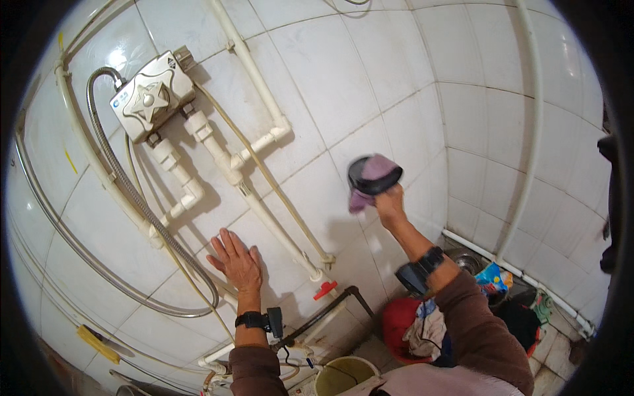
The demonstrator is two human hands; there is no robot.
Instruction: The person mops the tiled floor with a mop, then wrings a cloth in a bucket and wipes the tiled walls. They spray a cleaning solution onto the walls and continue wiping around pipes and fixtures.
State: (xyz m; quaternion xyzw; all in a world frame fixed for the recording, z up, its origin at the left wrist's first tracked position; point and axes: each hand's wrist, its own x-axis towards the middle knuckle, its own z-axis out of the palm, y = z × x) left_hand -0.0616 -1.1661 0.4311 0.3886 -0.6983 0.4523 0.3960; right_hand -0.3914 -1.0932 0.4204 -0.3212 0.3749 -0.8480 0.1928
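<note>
We cannot make out the cleaning pad (373, 177) clearly: it is smeared with blur, and the right hand (389, 203) covers its lower part. The bucket (345, 377) is cut off by the bottom edge. The red basin (401, 317) is half hidden behind our sleeve (477, 330).

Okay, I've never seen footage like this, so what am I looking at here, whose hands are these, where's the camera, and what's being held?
This is one picture from a wide fisheye camera worn on a person's head, which is why straight tile lines bend near the rim. No machine is involved: both hands belong to the wearer. The left hand lies flat and open against the white tiled wall. The right hand presses a purple cloth to that wall. Both wrists carry dark strapped bands. On the wall sit a white valve box, white pipes and a metal hose. Below are a red basin of laundry and a pale bucket.
</note>
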